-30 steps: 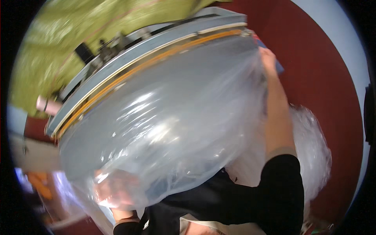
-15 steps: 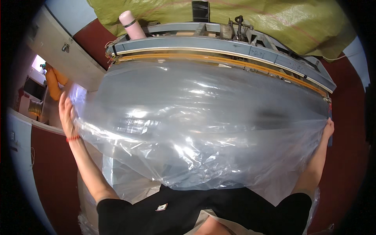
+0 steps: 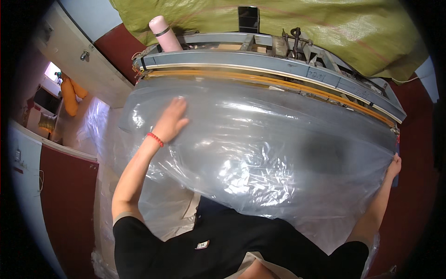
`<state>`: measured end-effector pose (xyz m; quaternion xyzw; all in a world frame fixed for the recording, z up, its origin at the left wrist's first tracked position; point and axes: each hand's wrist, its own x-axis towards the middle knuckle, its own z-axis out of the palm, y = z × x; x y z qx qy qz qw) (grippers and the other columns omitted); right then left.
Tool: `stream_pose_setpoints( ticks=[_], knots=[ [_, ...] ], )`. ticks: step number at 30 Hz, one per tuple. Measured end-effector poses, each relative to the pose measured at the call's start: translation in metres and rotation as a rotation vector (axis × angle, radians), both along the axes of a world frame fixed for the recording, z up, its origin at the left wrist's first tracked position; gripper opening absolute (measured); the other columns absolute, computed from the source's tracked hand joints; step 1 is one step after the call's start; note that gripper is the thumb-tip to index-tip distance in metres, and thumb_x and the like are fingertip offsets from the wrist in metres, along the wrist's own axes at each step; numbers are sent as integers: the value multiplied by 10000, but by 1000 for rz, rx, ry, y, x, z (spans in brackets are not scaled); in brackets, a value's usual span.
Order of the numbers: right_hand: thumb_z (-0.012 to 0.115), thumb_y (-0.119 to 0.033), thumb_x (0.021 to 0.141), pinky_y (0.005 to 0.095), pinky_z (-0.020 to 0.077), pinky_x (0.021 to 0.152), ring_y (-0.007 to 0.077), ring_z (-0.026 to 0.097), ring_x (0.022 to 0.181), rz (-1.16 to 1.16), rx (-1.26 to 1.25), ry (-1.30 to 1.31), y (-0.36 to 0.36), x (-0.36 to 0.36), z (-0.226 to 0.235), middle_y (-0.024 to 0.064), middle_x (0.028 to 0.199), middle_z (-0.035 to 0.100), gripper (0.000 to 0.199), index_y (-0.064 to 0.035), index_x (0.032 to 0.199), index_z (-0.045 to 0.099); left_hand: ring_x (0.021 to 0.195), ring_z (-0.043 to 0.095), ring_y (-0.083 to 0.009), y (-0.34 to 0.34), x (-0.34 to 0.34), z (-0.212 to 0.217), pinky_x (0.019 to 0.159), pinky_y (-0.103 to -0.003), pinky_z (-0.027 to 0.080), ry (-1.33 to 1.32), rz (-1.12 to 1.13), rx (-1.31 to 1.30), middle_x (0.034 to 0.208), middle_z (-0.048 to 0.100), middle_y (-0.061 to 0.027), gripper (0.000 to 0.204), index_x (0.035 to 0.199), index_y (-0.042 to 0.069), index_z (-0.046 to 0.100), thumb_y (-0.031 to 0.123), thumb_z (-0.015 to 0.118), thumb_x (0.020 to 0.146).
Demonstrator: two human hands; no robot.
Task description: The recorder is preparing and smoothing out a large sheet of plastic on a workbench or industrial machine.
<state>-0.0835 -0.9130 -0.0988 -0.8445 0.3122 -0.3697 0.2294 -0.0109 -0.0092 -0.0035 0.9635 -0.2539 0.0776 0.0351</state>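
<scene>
A large clear plastic sheet (image 3: 260, 153) lies spread over a long grey machine bed with an orange strip (image 3: 278, 81) along its far edge. My left hand (image 3: 171, 118), with a red bead bracelet on the wrist, rests flat on top of the sheet near its left end, fingers apart. My right hand (image 3: 394, 166) grips the sheet's right edge at the far right, beside the end of the machine. The near edge of the plastic hangs down against my black shirt.
A pink bottle (image 3: 162, 33) stands on the machine's far left corner. A yellow-green tarpaulin (image 3: 325, 28) covers things behind it. More clear plastic (image 3: 100, 125) is heaped on the floor at left, near a white door (image 3: 79, 60) and orange bags (image 3: 69, 95).
My left hand let go of the sheet's left edge and moved inward, now lying flat on top. My right hand still holds the right edge. The view shifted slightly.
</scene>
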Motion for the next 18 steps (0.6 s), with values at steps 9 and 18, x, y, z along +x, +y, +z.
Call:
stream_pose_setpoints(
  ticks=[9, 18],
  knots=[
    [490, -374, 851, 279, 401, 665, 147, 491, 693, 30, 43, -50, 2, -2, 2, 42, 725, 558, 379, -1, 824, 551, 941, 488, -309, 0, 51, -5, 787, -413, 383, -216, 255, -134, 953, 559, -132, 236, 852, 35, 575, 189, 608, 676],
    [525, -368, 841, 202, 360, 601, 59, 453, 667, 197, 538, -314, 25, -59, 31, -36, 715, 512, 294, -77, 839, 569, 752, 553, -281, -11, 89, -29, 681, -410, 410, -271, 356, -213, 745, 595, -118, 135, 718, 79, 607, 206, 562, 711]
  ],
)
